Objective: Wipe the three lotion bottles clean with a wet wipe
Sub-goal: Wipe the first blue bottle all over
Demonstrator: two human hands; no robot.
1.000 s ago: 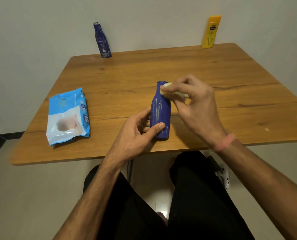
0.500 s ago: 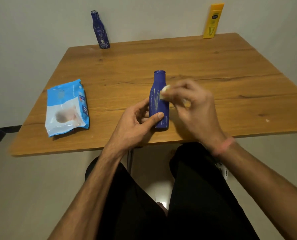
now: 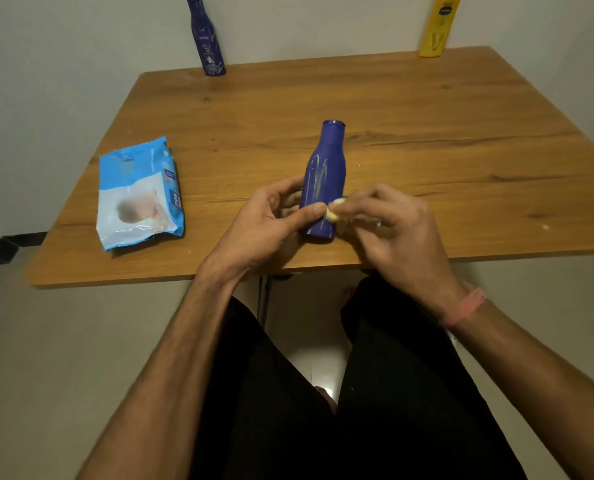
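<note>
Lotion bottle (image 3: 324,178), dark blue, cap end up: stands upright near the front edge of the table (image 3: 427,140), long axis vertical, between the two hands. Pale streaks run down its near face from shoulder to base; judged not yet clean. Left hand (image 3: 267,223): fingers and thumb curled round the lower body, steadying it. Right hand (image 3: 389,220): pinches a wadded wet wipe (image 3: 335,213) against the bottle's lower right side, just beside the left thumb; streaks lie above it. Second blue bottle (image 3: 207,36) and yellow bottle (image 3: 437,26): upright at the far edge, well apart. Wipe pack (image 3: 138,194): flat, left of the hands.
</note>
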